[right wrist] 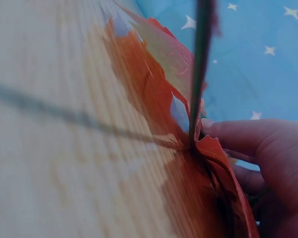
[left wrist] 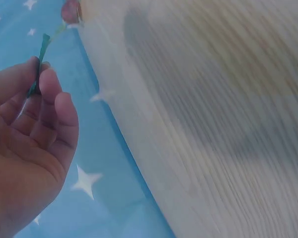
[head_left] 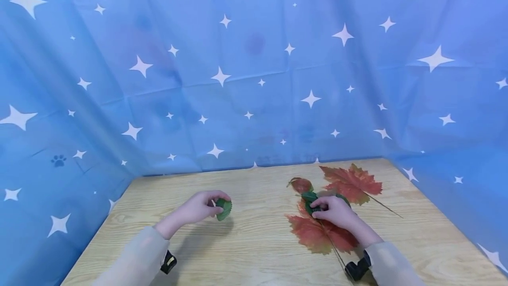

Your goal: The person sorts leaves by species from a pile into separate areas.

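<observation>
In the head view my left hand [head_left: 202, 208] pinches a small green leaf [head_left: 224, 209] with toothed edges between thumb and fingers, above the table. The left wrist view shows that leaf [left wrist: 39, 64] edge-on at the fingertips. To the right, my right hand [head_left: 337, 211] grips a sprig with dark green leaves [head_left: 309, 197], over a large red-orange leaf [head_left: 311, 235] with a long thin stem. The right wrist view has this red leaf [right wrist: 228, 173] tilted, its shadow on the wood. I cannot tell whether its stem is also in the grip.
Beyond the right hand, another red-orange leaf [head_left: 351, 183] lies with its stem pointing toward the right edge. A rounded reddish piece [head_left: 300, 185] is beside the green leaves. The wooden table [head_left: 254, 259] is backed by a blue star-patterned cloth [head_left: 254, 118].
</observation>
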The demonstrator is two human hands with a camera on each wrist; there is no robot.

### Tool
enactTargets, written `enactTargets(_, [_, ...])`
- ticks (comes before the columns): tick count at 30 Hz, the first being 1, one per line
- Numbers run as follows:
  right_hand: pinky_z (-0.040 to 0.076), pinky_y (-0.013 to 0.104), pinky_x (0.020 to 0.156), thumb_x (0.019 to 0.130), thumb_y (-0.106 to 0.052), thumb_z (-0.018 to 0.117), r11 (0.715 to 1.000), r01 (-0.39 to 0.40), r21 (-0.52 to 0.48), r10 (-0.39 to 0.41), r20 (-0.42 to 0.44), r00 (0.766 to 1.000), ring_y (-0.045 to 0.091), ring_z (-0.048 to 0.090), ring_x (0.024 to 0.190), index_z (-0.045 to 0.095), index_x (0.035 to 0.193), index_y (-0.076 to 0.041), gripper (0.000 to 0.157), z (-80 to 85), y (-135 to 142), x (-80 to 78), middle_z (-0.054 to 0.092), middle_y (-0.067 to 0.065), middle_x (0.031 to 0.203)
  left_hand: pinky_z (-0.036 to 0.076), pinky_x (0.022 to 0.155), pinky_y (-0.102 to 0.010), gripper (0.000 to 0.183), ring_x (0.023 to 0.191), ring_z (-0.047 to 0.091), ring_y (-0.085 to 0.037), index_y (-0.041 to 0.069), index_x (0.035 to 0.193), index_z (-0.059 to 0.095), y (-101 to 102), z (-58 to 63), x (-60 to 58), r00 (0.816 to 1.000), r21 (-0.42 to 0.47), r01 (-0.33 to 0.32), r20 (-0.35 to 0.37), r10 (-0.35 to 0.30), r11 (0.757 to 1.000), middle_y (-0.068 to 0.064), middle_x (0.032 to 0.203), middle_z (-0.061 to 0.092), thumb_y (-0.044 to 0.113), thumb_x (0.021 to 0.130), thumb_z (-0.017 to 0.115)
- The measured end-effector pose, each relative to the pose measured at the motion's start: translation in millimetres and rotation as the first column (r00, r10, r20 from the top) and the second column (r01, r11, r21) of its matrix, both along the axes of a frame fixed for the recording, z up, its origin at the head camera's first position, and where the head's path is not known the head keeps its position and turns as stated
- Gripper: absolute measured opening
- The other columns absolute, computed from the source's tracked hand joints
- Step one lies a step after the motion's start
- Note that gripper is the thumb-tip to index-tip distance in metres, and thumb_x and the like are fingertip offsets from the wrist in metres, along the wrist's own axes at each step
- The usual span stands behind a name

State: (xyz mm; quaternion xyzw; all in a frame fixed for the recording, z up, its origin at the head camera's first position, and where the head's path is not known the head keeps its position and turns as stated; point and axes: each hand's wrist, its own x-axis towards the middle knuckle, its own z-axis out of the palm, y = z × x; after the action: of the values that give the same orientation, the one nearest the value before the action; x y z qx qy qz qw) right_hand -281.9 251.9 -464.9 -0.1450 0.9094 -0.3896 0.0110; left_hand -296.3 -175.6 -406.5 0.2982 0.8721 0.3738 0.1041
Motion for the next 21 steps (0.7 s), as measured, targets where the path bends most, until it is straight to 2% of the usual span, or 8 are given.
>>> enactTargets(4, [0.037, 0.030, 0.058, 0.085, -0.016, 0.075, 1.000, -0.011, -0.009, 0.011, 0.007, 1.000, 0.018, 0.045, 0.065, 0.072, 0.106, -0.006, 0.023, -1.2, 2, -0.2, 0.054, 0.000, 0.075, 0.050, 0.058, -0.031, 0.029, 0.069, 0.057, -0.016, 0.010, 0.123, 0.064, -19, -1.3, -5.1, 0.999, -0.002, -0.034, -0.029, 0.034, 0.999, -0.002, 0.088, 0.060, 0.007, 0.094, 0.062])
enactTargets(11, [0.037, 0.029, 0.057, 0.085, -0.016, 0.075, 1.000, -0.009, -0.013, 0.010, 0.009, 1.000, 0.017, 0.045, 0.064, 0.073, 0.106, -0.006, 0.023, -4.9, 4, -0.9, 0.053, 0.000, 0.073, 0.048, 0.057, -0.033, 0.029, 0.067, 0.056, -0.023, 0.010, 0.123, 0.064, -53, -3.8, -20.7, 0.989, -0.032, -0.148, -0.033, 0.147, 0.989, -0.005, 0.090, 0.058, 0.005, 0.094, 0.061])
enactTargets(16, [0.037, 0.028, 0.057, 0.085, -0.015, 0.074, 1.000, -0.014, -0.016, 0.014, 0.007, 1.000, 0.016, 0.044, 0.062, 0.073, 0.107, -0.006, 0.023, -4.9, 4, -1.3, 0.053, -0.001, 0.072, 0.045, 0.055, -0.031, 0.029, 0.064, 0.053, -0.020, 0.006, 0.120, 0.065, -73, -3.2, -29.7, 0.980, -0.103, -0.194, -0.058, 0.189, 0.975, -0.005, 0.091, 0.057, 0.000, 0.092, 0.061])
enactTargets(21, [0.036, 0.028, 0.054, 0.086, -0.014, 0.073, 0.999, -0.026, -0.025, 0.027, 0.013, 1.000, 0.014, 0.043, 0.058, 0.073, 0.108, -0.004, 0.024, -3.0, 3, -3.5, 0.053, -0.001, 0.069, 0.045, 0.063, -0.035, 0.028, 0.074, 0.051, -0.019, 0.001, 0.117, 0.066, -89, -6.1, -33.9, 0.972, -0.187, -0.230, -0.099, 0.214, 0.955, -0.007, 0.096, 0.060, -0.004, 0.090, 0.062])
